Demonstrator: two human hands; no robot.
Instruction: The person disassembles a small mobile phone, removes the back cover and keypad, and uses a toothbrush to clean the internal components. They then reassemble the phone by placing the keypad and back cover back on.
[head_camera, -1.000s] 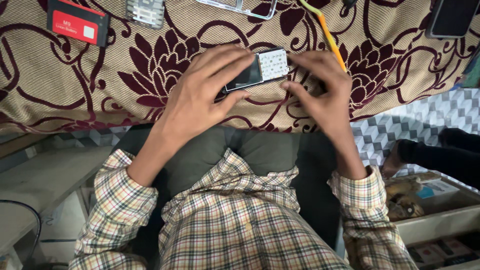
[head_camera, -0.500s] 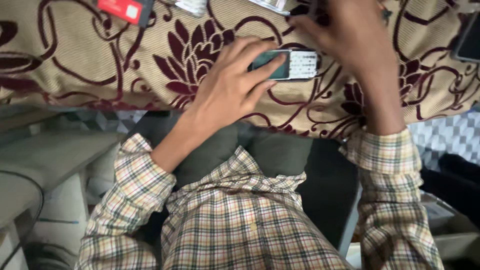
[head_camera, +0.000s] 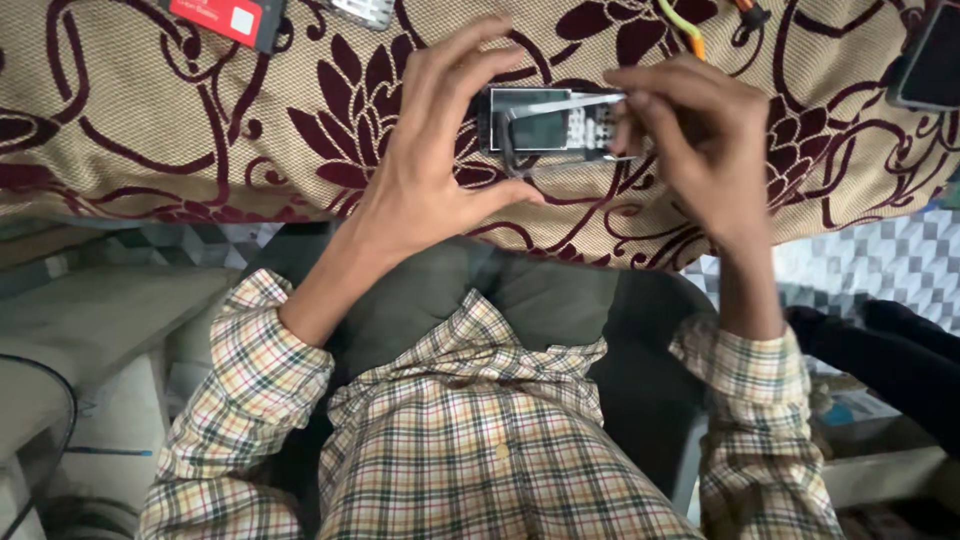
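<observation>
A small dark keypad phone (head_camera: 540, 132) lies on a beige cloth with maroon flowers (head_camera: 150, 130). My left hand (head_camera: 440, 150) grips the phone's left end between thumb and fingers. My right hand (head_camera: 695, 140) pinches a thin silver front frame (head_camera: 560, 100) and holds it over the phone's face, slightly tilted. The fingers of my right hand hide the phone's right end.
A red flat card-like piece (head_camera: 225, 15) and a silvery keypad part (head_camera: 365, 10) lie at the far edge, left of the hands. A yellow-orange cable (head_camera: 685, 25) runs at the top. A dark phone (head_camera: 930, 65) sits at the right edge. Another person's dark sleeve (head_camera: 900, 350) is at lower right.
My right hand left the phone, reached to the far side of the cloth, and came back holding the silver frame over the phone. My left hand kept its hold.
</observation>
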